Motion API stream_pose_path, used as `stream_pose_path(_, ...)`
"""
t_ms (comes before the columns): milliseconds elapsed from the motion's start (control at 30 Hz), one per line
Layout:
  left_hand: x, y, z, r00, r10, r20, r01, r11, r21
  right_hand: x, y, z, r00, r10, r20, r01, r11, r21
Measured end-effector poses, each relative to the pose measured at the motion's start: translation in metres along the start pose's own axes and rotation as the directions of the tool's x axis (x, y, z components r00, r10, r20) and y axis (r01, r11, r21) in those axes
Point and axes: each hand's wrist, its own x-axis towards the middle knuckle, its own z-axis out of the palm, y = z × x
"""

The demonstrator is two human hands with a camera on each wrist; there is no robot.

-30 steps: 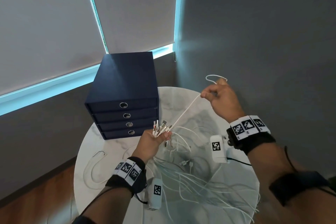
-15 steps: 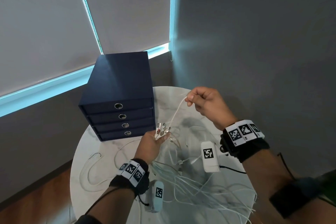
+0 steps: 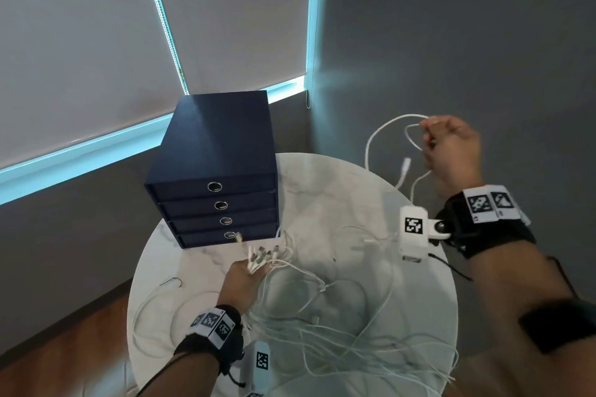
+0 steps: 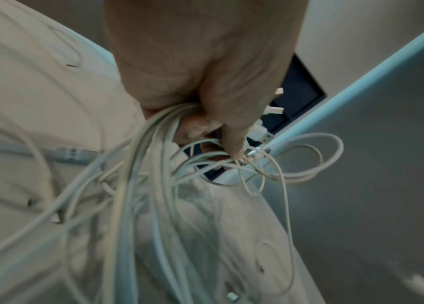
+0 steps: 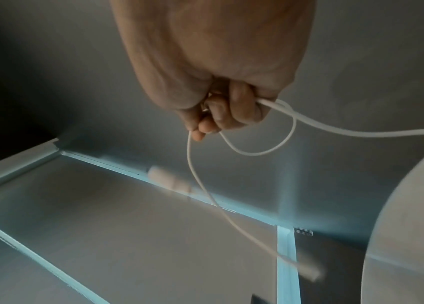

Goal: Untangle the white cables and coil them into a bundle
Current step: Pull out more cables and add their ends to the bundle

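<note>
The white cables [image 3: 338, 325] mostly sprawl tangled across the round bench [image 3: 322, 190]. The left hand [image 3: 240, 284] grips their gathered plug ends; the right hand [image 3: 451, 148] holds one freed cable [image 3: 374, 138] looped aloft. Untangling looks early; no coiling yet.

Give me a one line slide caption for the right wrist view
Right hand grips a looped white cable, its connector end dangling blurred.

Cables [image 3: 325, 325] lie on the table [image 3: 429, 309] (drawer unit [image 3: 219, 151] behind, left).
</note>
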Motion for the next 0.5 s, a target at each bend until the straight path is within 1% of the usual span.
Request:
stream_pose_path(67, -0.004, -0.004, -0.002, 0.997, -0.068, -0.034, 0.067, 0.998, -0.017, 0.008, -0.004, -0.011, 1.000, -0.007, -0.009, 0.007, 1.000, -0.021)
stream_pose_path(133, -0.006, 0.002, -0.002, 0.994, -0.089, -0.067, 0.085, 0.995, -0.060, 0.008, -0.001, -0.016, 1.000, -0.004, 0.006, 0.004, 0.999, -0.051)
stream_pose_path(233, -0.006, 0.019, 0.000, 0.990, -0.057, -0.131, 0.039, 0.990, -0.137, -0.002, 0.016, -0.013, 0.998, 0.046, 0.047, -0.040, 0.991, -0.125)
stream_pose_path(300, -0.006, 0.034, 0.001, 0.988, -0.024, -0.156, -0.006, 0.982, -0.187, -0.013, 0.029, -0.006, 0.988, 0.124, 0.088, -0.109, 0.982, -0.153)
stream_pose_path(400, -0.008, 0.057, 0.002, 0.990, 0.013, -0.141, -0.045, 0.973, -0.228, -0.030, 0.044, 0.009, 0.953, 0.254, 0.164, -0.237, 0.965, -0.115)
stream_pose_path(500, -0.010, 0.071, 0.003, 0.983, 0.016, -0.184, -0.069, 0.956, -0.284, -0.045, 0.056, 0.023, 0.924, 0.322, 0.204, -0.317, 0.947, -0.060)
